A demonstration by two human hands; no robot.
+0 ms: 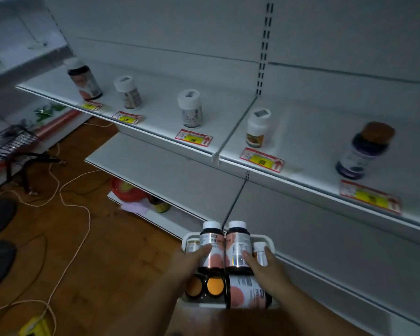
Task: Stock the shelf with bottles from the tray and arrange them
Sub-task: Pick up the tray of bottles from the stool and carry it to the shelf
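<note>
A white tray (264, 238) sits low in front of me with several bottles in it. My left hand (187, 263) grips a dark white-capped bottle (212, 243) standing in the tray. My right hand (264, 270) grips a matching bottle (238, 243) beside it. A third such bottle (247, 292) lies on its side at the tray's near edge, next to two orange caps (215, 286). On the white shelf (228, 132) stand spaced-out bottles: a dark one (84, 80) at far left, then white-capped ones (129, 93) (190, 109) (257, 128), and a purple one (364, 151) at right.
Price tags (193, 138) line the shelf's front edge. A lower shelf (167, 170) juts out below. White cords (66, 202) trail across the wooden floor, with a wire basket (10, 141) at left and red bowls (126, 190) under the shelving.
</note>
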